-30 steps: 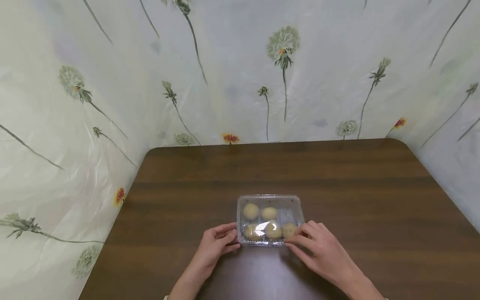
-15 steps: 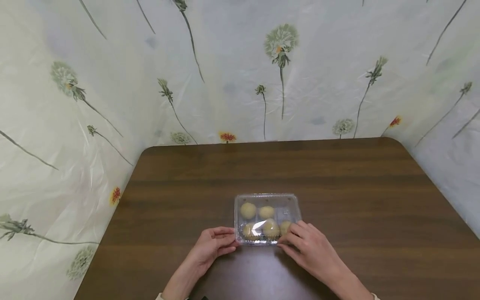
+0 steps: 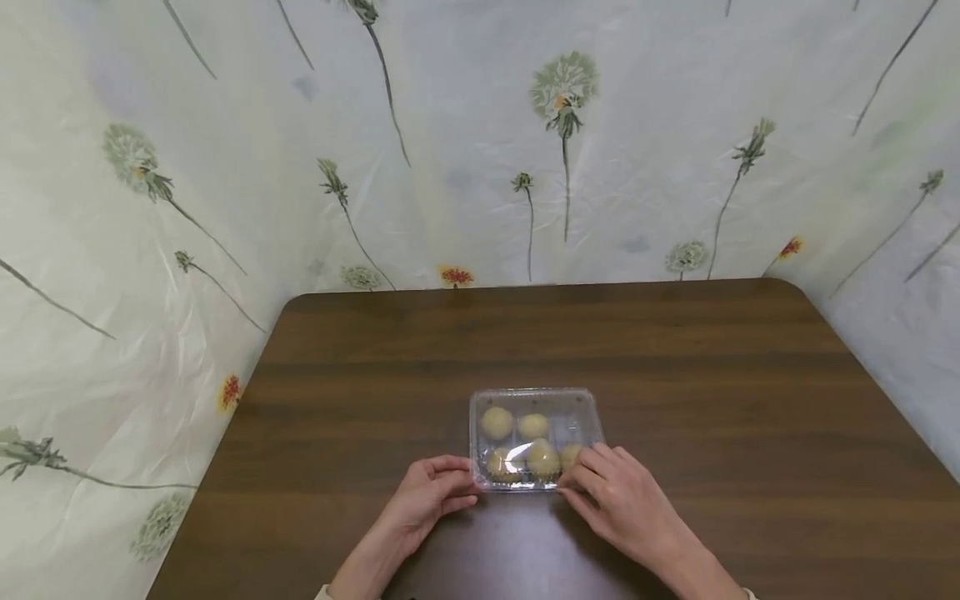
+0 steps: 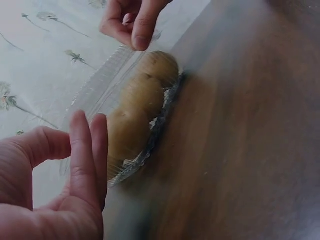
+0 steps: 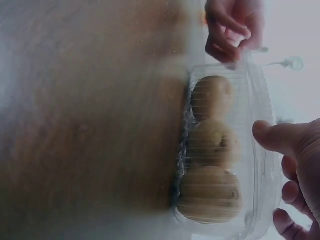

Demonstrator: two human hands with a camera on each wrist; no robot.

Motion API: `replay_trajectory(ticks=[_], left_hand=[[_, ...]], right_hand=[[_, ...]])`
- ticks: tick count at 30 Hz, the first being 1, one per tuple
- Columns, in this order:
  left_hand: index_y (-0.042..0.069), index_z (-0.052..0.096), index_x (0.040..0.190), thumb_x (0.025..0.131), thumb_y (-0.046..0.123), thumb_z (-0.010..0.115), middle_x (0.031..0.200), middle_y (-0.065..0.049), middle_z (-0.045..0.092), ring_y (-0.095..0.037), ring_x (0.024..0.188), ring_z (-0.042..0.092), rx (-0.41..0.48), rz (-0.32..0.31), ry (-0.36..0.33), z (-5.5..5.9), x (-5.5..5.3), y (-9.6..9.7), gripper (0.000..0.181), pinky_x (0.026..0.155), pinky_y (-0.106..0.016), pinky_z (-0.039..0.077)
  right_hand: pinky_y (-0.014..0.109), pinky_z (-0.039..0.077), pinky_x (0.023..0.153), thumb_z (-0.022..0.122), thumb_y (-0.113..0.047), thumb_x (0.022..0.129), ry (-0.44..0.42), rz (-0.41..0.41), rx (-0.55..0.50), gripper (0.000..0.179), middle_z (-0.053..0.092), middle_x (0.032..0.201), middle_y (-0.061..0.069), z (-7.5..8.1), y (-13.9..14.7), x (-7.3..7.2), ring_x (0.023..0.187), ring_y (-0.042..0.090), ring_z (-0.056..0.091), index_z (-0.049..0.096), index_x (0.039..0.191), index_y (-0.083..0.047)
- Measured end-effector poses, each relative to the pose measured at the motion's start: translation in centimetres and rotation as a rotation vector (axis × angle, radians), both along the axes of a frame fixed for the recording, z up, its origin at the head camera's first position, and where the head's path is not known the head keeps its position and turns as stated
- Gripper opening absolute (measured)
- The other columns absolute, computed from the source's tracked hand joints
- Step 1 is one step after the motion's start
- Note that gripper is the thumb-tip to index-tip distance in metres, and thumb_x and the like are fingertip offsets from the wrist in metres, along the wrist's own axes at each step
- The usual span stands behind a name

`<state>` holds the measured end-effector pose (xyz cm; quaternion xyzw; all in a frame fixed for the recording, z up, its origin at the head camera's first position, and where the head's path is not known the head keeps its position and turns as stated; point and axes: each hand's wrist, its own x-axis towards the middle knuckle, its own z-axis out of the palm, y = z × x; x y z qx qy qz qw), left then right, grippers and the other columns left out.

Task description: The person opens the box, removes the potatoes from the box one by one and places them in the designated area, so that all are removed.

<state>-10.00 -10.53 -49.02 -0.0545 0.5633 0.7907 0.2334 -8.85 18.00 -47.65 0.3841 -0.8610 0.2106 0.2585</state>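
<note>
A clear plastic container (image 3: 576, 419) stands on the brown table, with several round, pale potatoes (image 3: 497, 423) inside; the back right part holds none. Their dimpled skins show through the ribbed wall in both wrist views. My left hand (image 3: 427, 500) pinches the rim at the container's front left corner, thumb and fingers close together. At the front right, my right hand (image 3: 622, 500) grips the front rim, its thumb (image 5: 274, 136) on the near side and other fingers curled beyond it. That hand hides part of the front right potato. Whether the lid is fully fastened, I cannot tell.
The dark wooden table (image 3: 420, 342) spreads around the container on all sides. Behind and to the left of it hangs a pale wall covering (image 3: 450, 125) printed with dandelions. A bright reflection lies on the table between my forearms.
The head view has shifted slightly. My right hand has slid a little to the left along the container's front edge. My left hand keeps its hold at the corner.
</note>
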Motion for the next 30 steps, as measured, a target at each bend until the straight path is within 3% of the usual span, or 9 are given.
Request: replay_trajectory(ticks=[6,17,26,30], left_hand=[[-0.010,0.060,0.102,0.088,-0.005,0.061,0.086,-0.013,0.069,-0.021,0.079,0.070,-0.031,0.032,0.041,-0.2,0.4,0.7,0.016,0.071,-0.029,0.059],[-0.008,0.062,0.092,0.082,-0.008,0.063,0.076,-0.009,0.067,-0.017,0.066,0.067,-0.128,0.115,0.113,-0.6,0.1,1.7,0.010,0.056,-0.022,0.054],[-0.007,0.064,0.090,0.081,-0.010,0.062,0.076,-0.010,0.067,-0.020,0.068,0.069,-0.135,0.131,0.131,-0.9,-0.1,1.5,0.010,0.056,-0.022,0.054],[-0.008,0.062,0.092,0.081,-0.012,0.061,0.077,-0.011,0.067,-0.020,0.069,0.069,-0.127,0.121,0.126,-0.9,0.0,1.4,0.012,0.058,-0.024,0.056]], right_hand=[[0.023,0.040,0.061,0.051,-0.033,0.101,-0.015,0.014,0.003,0.029,0.058,0.083,-0.011,-0.1,0.1,-0.1,0.072,0.009,0.049,0.068,0.083,-0.017],[0.020,0.038,0.062,0.042,-0.039,0.104,-0.045,0.034,-0.047,0.039,0.053,0.078,-0.012,0.1,0.1,-0.5,0.072,0.006,0.045,0.067,0.083,-0.017],[0.018,0.038,0.067,0.048,-0.037,0.102,-0.082,0.087,-0.092,0.033,0.052,0.079,-0.012,0.4,0.2,-0.9,0.073,0.005,0.044,0.066,0.083,-0.017],[0.014,0.040,0.065,0.053,-0.035,0.101,-0.042,0.105,-0.170,0.029,0.051,0.080,-0.013,1.0,0.2,-1.1,0.075,0.004,0.045,0.066,0.082,-0.017]])
